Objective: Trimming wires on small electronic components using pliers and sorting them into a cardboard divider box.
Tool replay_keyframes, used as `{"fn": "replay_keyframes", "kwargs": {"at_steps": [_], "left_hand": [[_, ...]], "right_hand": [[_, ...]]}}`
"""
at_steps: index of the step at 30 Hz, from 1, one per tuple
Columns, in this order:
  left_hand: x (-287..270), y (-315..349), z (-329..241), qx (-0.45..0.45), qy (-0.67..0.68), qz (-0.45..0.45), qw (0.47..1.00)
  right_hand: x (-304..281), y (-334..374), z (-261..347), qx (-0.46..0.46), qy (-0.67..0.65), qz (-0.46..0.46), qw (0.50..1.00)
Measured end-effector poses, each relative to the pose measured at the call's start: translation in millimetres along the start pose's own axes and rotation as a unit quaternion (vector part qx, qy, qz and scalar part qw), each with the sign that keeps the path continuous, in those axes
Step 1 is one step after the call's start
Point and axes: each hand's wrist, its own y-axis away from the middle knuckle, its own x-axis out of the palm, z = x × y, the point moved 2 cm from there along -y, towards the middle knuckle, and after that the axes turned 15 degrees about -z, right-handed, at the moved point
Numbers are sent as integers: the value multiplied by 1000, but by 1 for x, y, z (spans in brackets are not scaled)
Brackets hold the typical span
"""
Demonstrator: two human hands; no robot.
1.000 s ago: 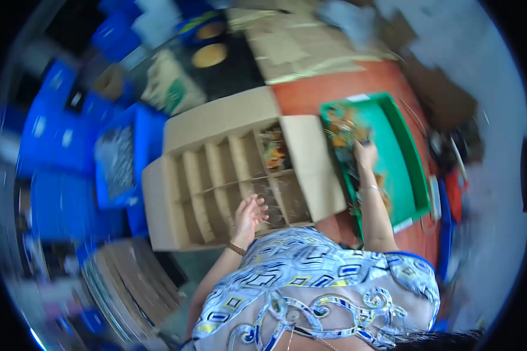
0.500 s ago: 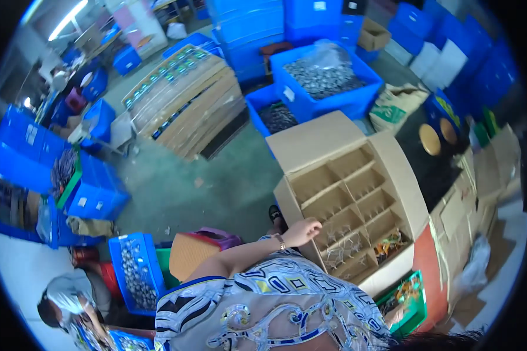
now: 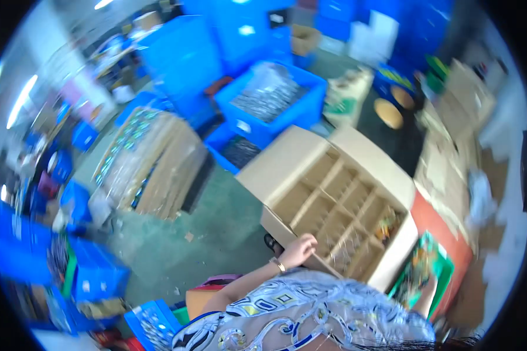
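A cardboard box (image 3: pixel 281 217) stands before me with its flaps folded out and cardboard dividers splitting it into several compartments. Small orange and dark pieces (image 3: pixel 386 225) lie in a compartment at its right; thin clear pieces (image 3: pixel 346 251) sit in a nearer one. My left hand (image 3: pixel 298 250) is at the near left rim of the box, its fingers curled over the edge. To the right of the box my right hand (image 3: pixel 425 288) reaches into a green basket (image 3: pixel 447 270) of mixed orange and dark pieces. Blur and the basket's contents hide its fingers.
Beyond the box stand blue bins (image 3: pixel 310 105) of grey pieces and a printed sack (image 3: pixel 348 96). A wrapped stack of cardboard layers (image 3: pixel 158 164) is on the floor at left. Flattened cardboard (image 3: pixel 451 158) and a red surface (image 3: pixel 439 225) lie at right. Round stools (image 3: pixel 388 113) stand farther off.
The view has swung to the right and blurred, so the box and bins appear shifted left. My left hand stays at the box's rim. My right forearm shows more clearly over the green basket.
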Motion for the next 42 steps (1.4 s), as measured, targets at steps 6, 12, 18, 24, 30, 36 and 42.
{"fn": "replay_keyframes", "kwargs": {"at_steps": [6,12,18,24,30,36,42], "left_hand": [[-14,-10,-17,6,-71,48,996],[-6,-13,0,10,-78,79,994],[-2,-12,-2,61,-88,104,989],[-8,-15,-16,36,-88,90,991],[-9,-10,-14,-36,-75,136,987],[-12,-6,-6,7,-82,127,988],[-15,-12,-4,-27,-42,91,995]], "right_hand": [[-51,-17,19,-282,-179,-90,938],[63,120,34,-87,-327,139,931],[190,63,2,-156,12,106,982],[296,-15,23,-395,389,-233,799],[313,-27,30,-321,533,-230,748],[313,-36,26,-374,512,-240,735],[317,-20,20,-446,441,-186,756]]}}
